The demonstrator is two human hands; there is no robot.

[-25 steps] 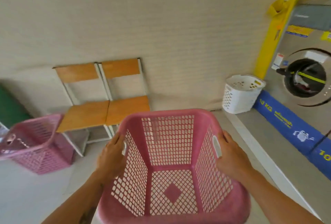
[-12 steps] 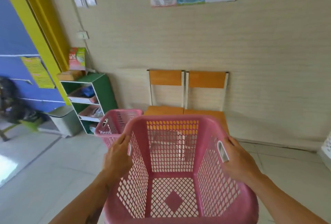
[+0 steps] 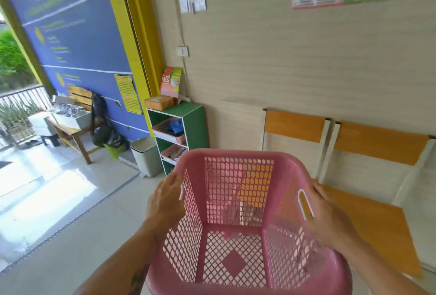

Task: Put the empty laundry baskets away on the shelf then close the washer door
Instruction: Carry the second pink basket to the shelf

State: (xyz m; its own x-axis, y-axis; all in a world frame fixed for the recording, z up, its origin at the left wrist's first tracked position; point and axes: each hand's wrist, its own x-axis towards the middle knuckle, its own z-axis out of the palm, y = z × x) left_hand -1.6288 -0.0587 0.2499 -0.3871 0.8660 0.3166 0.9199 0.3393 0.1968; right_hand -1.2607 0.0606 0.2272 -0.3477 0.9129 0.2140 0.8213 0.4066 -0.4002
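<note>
A person carries an empty pink laundry basket (image 3: pixel 238 228) at waist height, its open top tipped toward the camera so the latticed floor with a solid diamond in the middle shows. The left hand (image 3: pixel 165 202) is closed on the left rim at the white-edged handle slot, fingers curled over the top edge; the right hand (image 3: pixel 330 219) is clamped on the right side just behind the other handle slot, palm flat against the outer wall. Both forearms reach in from the bottom corners of the view. Beyond the basket's far left corner stands a green shelf (image 3: pixel 194 124) against the beige wall, well apart from the basket. Two small pink trays (image 3: pixel 168 130) sit on its white inner shelves, the upper one with something blue in it. On top of the shelf lie an orange box (image 3: pixel 159 102) and, leaning on the wall, a pink and green detergent box (image 3: pixel 171 82). A white bin (image 3: pixel 147 156) stands on the floor just beside the shelf, on its left. To the right, two chairs (image 3: pixel 354 141) with orange seats and backs stand side by side against the wall, their seats partly hidden behind the basket and the right hand. Through the basket's far mesh wall something pink shows, too blurred to tell what it is
</note>
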